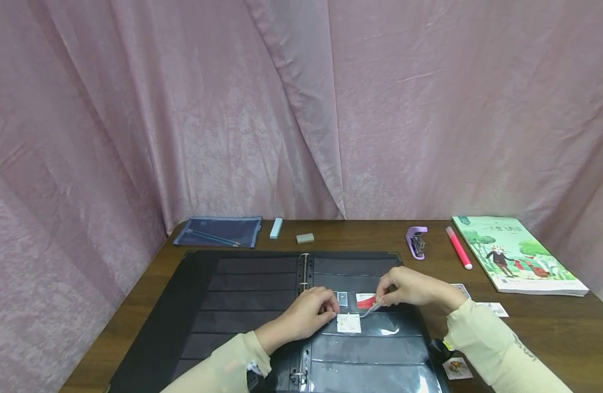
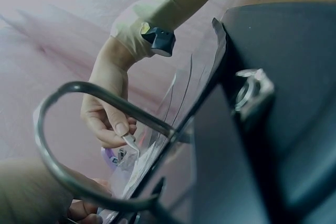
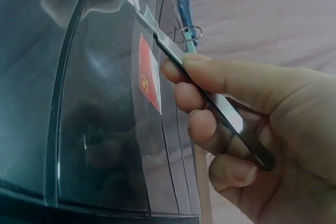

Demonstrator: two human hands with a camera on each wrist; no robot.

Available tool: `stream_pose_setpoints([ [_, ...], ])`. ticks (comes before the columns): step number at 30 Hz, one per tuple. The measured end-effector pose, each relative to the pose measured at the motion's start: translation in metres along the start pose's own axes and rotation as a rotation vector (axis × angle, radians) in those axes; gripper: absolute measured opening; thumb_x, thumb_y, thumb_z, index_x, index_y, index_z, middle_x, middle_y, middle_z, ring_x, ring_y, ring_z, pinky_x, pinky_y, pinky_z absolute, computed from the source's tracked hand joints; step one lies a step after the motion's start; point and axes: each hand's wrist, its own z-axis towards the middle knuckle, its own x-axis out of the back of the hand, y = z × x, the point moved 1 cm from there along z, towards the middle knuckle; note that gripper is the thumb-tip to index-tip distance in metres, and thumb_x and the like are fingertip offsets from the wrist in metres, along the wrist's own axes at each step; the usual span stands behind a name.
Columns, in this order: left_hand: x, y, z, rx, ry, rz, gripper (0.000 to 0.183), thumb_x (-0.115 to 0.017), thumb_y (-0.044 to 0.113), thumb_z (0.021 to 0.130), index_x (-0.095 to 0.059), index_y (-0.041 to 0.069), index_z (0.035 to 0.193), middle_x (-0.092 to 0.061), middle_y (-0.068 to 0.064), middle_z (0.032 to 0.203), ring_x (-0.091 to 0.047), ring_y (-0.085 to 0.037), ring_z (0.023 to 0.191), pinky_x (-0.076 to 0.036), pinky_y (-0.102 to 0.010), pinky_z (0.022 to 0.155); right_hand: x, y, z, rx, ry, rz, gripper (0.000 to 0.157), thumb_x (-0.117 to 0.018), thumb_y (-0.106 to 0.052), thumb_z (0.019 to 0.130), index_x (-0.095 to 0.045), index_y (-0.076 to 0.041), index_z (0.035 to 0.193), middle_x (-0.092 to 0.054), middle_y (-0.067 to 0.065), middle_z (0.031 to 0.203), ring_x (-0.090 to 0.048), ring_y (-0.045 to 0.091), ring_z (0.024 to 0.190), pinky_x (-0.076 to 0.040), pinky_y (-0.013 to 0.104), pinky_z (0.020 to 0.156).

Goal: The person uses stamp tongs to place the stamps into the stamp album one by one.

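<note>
A ring-bound black stamp album (image 1: 149, 322) lies spread on the table. My right hand (image 1: 405, 286) holds metal tweezers (image 3: 228, 114) between thumb and fingers. Their tips meet the edge of a white perforated stamp (image 1: 348, 323), which lies at a clear pocket strip (image 1: 395, 326) on the right page. At that stamp's left corner, my left hand (image 1: 303, 314), fingers curled, pinches the pocket's edge; its fingertips are partly hidden. In the row above sit a red-and-white stamp (image 1: 364, 301) and a small blue-grey stamp (image 1: 342, 298). The album's metal ring (image 2: 50, 150) crosses the left wrist view.
Behind the album are a blue mesh pouch (image 1: 218, 231), a light blue stick (image 1: 276, 228), a grey eraser (image 1: 305, 238), a purple stapler (image 1: 417, 243) and a pink marker (image 1: 459, 248). A green-covered book (image 1: 520, 254) lies right. Loose stamps (image 1: 457, 368) lie beside the right forearm.
</note>
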Motion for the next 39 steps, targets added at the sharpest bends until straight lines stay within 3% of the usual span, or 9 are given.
stream_pose_setpoints([
  [10, 0.000, 0.001, 0.000, 0.001, 0.000, 0.005, 0.009, -0.064, 0.014, 0.081, -0.058, 0.021, 0.080, -0.051, 0.012, 0.075, -0.043, 0.001, 0.070, -0.034, -0.014, 0.066, 0.004, 0.004, -0.004, -0.047, -0.018, 0.071, 0.009, -0.060, -0.013, 0.082, -0.068, -0.008, 0.083, -0.060, -0.004, 0.069, -0.052, 0.001, 0.059, -0.049, 0.024, 0.053],
  [22, -0.003, -0.002, 0.001, -0.007, 0.010, -0.004, 0.010, -0.063, 0.014, 0.081, -0.057, 0.022, 0.079, -0.051, 0.012, 0.074, -0.043, 0.000, 0.070, -0.034, -0.015, 0.066, 0.020, 0.003, -0.019, -0.051, 0.040, 0.144, 0.015, -0.060, -0.017, 0.084, -0.066, -0.004, 0.084, -0.061, 0.007, 0.068, -0.052, 0.004, 0.057, -0.048, 0.028, 0.054],
  [29, -0.003, -0.003, 0.001, -0.004, 0.006, -0.009, 0.011, -0.063, 0.014, 0.081, -0.057, 0.022, 0.079, -0.050, 0.012, 0.074, -0.043, 0.000, 0.070, -0.034, -0.015, 0.065, 0.030, 0.006, -0.032, -0.051, 0.071, 0.145, 0.018, -0.058, -0.020, 0.086, -0.064, -0.003, 0.087, -0.055, 0.001, 0.066, -0.050, 0.002, 0.056, -0.046, 0.024, 0.051],
  [36, -0.001, -0.001, 0.000, 0.009, -0.001, -0.012, 0.010, -0.062, 0.014, 0.082, -0.057, 0.022, 0.079, -0.050, 0.012, 0.075, -0.043, -0.001, 0.070, -0.034, -0.015, 0.065, 0.036, 0.008, -0.047, -0.074, 0.129, 0.172, 0.019, -0.058, -0.019, 0.086, -0.064, -0.001, 0.089, -0.055, 0.015, 0.065, -0.050, 0.008, 0.055, -0.041, 0.024, 0.049],
  [39, -0.001, 0.000, 0.000, 0.010, -0.004, -0.014, 0.010, -0.062, 0.014, 0.082, -0.057, 0.022, 0.079, -0.050, 0.011, 0.075, -0.043, -0.001, 0.070, -0.034, -0.015, 0.065, 0.037, 0.011, -0.054, -0.090, 0.153, 0.176, 0.019, -0.059, -0.021, 0.085, -0.064, -0.003, 0.089, -0.054, 0.015, 0.065, -0.050, 0.010, 0.056, -0.042, 0.025, 0.051],
])
